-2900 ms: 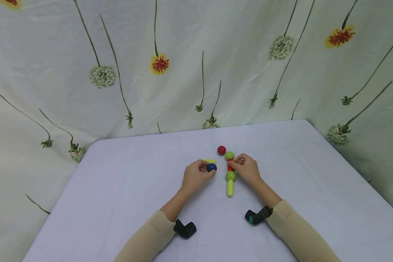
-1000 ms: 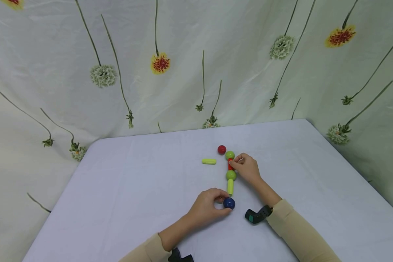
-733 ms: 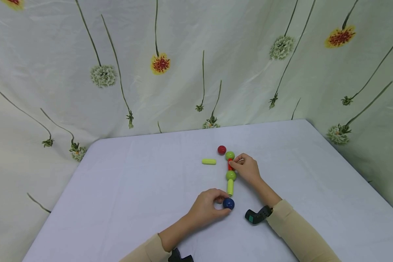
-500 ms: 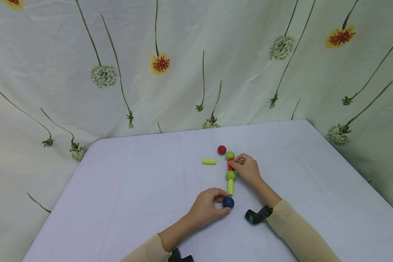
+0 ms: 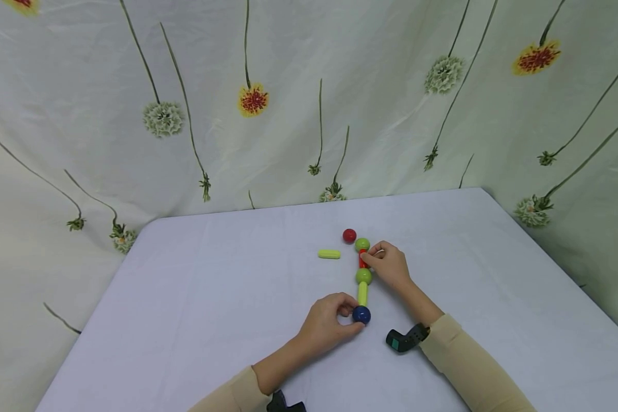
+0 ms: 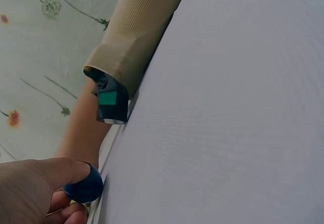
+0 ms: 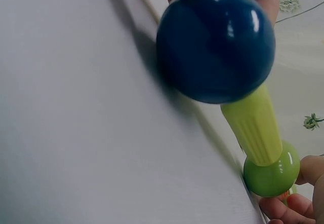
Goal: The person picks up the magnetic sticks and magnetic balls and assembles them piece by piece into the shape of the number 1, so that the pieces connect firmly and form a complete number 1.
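Observation:
My left hand [image 5: 328, 321] pinches a glossy blue ball [image 5: 361, 315] between thumb and fingers. The ball meets the near end of a yellow-green ribbed rod [image 7: 254, 127]. That rod joins a green ball [image 7: 273, 171], followed by a red rod [image 5: 363, 260] and a second green ball [image 5: 362, 244], all in one line. My right hand [image 5: 388, 265] pinches the red rod, its fingertips covering part of it. In the left wrist view, the left thumb lies over the blue ball [image 6: 86, 186].
A loose red ball [image 5: 349, 236] lies just left of the line's far end. Another yellow-green rod [image 5: 329, 254] lies to the left on the white tablecloth [image 5: 226, 286]. Black wrist cameras [image 5: 407, 337] sit on both sleeves. A flowered cloth [image 5: 288, 149] hangs behind.
My left hand has carried the blue ball from beside the loose yellow-green rod to the near end of the line, where it now meets the rod. The right hand stays on the red rod.

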### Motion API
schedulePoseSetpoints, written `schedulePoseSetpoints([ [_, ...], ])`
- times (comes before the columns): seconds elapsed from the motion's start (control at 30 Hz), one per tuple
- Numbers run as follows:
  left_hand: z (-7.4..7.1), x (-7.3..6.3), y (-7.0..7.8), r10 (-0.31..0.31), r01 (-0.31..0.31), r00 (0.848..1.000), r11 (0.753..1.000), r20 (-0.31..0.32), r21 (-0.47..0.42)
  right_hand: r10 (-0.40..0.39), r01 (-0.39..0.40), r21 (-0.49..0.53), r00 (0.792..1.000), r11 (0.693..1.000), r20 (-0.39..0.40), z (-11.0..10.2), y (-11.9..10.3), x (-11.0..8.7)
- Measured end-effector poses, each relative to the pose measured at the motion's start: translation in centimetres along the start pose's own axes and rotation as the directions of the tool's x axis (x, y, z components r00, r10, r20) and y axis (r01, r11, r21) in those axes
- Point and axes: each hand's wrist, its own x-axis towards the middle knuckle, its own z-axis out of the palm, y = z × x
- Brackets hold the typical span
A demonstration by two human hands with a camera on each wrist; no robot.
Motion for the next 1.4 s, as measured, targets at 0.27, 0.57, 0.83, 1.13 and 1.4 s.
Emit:
schedulePoseSetpoints([
  [0.27,0.1,0.0,0.1,-0.015,0.015,1.000,1.000,-0.003,-0.016,0.018,-0.018,0.003,1.000,1.000,0.010,0.0,-0.2,-0.2],
  [0.57,0.3,0.0,0.2,-0.013,0.013,1.000,1.000,0.007,-0.009,0.052,-0.050,-0.038,0.998,0.998,0.048,-1.0,-0.3,-1.1],
  [0.83,0.3,-0.1,0.2,-0.028,0.028,1.000,1.000,0.008,-0.009,0.083,-0.075,-0.076,0.991,0.994,0.102,-1.6,-0.4,-2.4],
  [1.13,0.2,-0.2,0.3,-0.030,0.030,1.000,1.000,0.006,-0.010,0.105,-0.093,-0.080,0.983,0.992,0.153,-1.8,-1.3,-4.0],
  [1.4,0.2,-0.1,0.3,-0.023,0.023,1.000,1.000,-0.006,-0.013,0.092,-0.085,-0.044,0.981,0.995,0.170,-1.4,-1.4,-5.1],
])
